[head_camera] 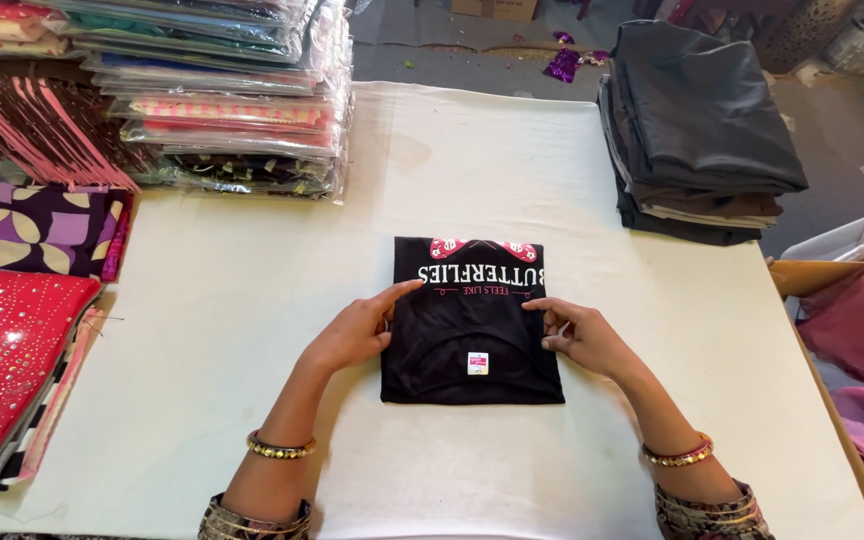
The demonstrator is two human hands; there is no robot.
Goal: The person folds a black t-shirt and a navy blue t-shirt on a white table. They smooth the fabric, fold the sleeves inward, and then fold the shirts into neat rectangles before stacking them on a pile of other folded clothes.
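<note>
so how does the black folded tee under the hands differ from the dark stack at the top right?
The black tee is one garment lying flat mid-table; the dark stack is many folded pieces piled high at the far right edge. The tee shows white lettering, a red graphic and a small tag; the stack looks plain grey-black with a pale layer low down. The left hand and right hand rest on the tee; nothing touches the stack. Both are folded and sit on the white table.
</note>
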